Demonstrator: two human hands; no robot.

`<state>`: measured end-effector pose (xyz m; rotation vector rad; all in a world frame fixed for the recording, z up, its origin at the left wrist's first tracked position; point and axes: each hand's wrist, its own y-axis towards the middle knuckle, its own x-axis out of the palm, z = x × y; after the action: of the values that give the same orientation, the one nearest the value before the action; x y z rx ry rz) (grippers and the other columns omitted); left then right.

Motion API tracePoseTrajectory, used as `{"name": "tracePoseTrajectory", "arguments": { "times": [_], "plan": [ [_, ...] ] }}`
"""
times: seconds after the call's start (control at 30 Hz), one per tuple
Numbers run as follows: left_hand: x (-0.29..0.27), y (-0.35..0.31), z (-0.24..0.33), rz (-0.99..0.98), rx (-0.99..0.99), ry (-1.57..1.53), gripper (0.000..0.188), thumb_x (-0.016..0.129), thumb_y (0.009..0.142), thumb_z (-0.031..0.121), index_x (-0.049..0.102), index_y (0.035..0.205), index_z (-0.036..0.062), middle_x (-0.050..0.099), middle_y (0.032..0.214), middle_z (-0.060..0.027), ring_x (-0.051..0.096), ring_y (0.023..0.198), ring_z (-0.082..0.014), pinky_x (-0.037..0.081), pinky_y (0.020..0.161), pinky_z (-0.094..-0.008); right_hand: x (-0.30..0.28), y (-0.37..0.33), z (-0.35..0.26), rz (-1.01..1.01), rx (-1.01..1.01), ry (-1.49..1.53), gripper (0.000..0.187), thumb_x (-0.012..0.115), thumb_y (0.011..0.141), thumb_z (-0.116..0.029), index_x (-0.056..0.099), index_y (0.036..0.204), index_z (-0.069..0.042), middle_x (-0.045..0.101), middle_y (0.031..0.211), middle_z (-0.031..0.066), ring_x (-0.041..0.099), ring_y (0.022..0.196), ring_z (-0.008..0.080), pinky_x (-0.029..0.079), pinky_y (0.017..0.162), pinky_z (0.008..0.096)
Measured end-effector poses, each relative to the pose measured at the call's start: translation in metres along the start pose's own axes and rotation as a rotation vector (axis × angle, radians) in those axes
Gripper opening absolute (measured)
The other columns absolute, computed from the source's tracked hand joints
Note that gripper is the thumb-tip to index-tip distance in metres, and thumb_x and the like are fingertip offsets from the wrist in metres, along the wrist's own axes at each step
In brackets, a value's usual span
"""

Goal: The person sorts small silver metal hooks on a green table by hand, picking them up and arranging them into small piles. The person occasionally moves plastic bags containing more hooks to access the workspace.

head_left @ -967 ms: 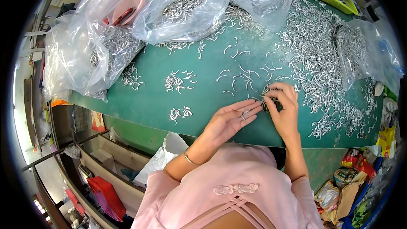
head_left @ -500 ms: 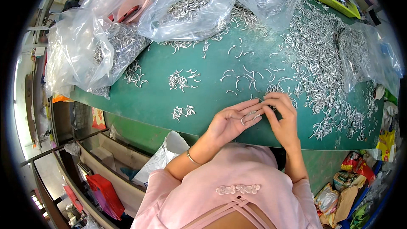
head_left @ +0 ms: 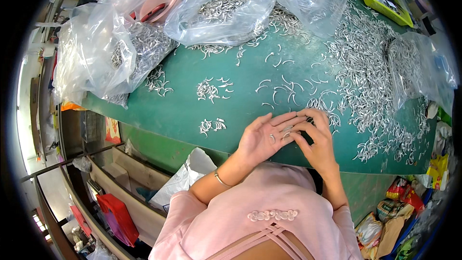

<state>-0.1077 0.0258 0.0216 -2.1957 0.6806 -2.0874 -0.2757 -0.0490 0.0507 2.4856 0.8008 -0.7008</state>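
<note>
Nearest the viewer, the left hand [head_left: 262, 139] lies palm-up and open at the near edge of the green table [head_left: 192, 115], cradling a few small curved metal hooks [head_left: 284, 134]. The right hand [head_left: 317, 139] bends over it, fingertips [head_left: 294, 137] pinched at the hooks on the palm. The step in hand appears to be counting or sorting hooks into the palm; the next move likely calls for a fine pinch on a single hook without spilling the rest. Beyond the hands lie small sorted clusters [head_left: 211, 125], then a broad loose heap [head_left: 361, 67] to the right. Farthest off stand clear bags [head_left: 221, 12] of hooks and a pink bowl [head_left: 156, 2].
</note>
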Motion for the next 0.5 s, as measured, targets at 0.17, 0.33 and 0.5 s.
{"name": "tracePoseTrajectory", "arguments": {
  "times": [0.17,0.33,0.5],
  "plan": [
    [0.0,-0.006,-0.001,0.038,-0.006,0.142,0.059,0.044,0.101,0.028,0.033,0.145,-0.0097,0.043,0.146,-0.0226,0.044,0.135,-0.0295,0.036,0.112,-0.0431,0.009,0.003,-0.007,0.014,0.004,-0.041,0.02,0.074,0.073,-0.004,0.068,0.092,-0.004,0.059,0.116,0.012,0.054,0.111,0.0345,0.04,0.095,0.0452],
    [-0.01,-0.01,-0.003,-0.033,-0.021,0.157,0.058,0.047,0.1,0.026,0.035,0.145,-0.0082,0.044,0.145,-0.0209,0.046,0.132,-0.0289,0.036,0.112,-0.0423,0.007,0.001,-0.005,-0.082,-0.048,-0.113,0.016,0.069,0.076,-0.001,0.068,0.092,-0.003,0.061,0.118,0.0102,0.053,0.114,0.0342,0.038,0.097,0.0457],
    [-0.012,-0.02,0.0,0.057,-0.009,0.305,0.053,0.047,0.1,0.023,0.039,0.144,-0.0055,0.048,0.143,-0.0187,0.05,0.13,-0.0261,0.038,0.113,-0.0409,0.012,0.003,-0.008,-0.146,-0.038,-0.105,0.011,0.067,0.079,-0.001,0.064,0.089,-0.004,0.061,0.116,0.0107,0.054,0.112,0.0336,0.039,0.095,0.0442]
  ]
}}
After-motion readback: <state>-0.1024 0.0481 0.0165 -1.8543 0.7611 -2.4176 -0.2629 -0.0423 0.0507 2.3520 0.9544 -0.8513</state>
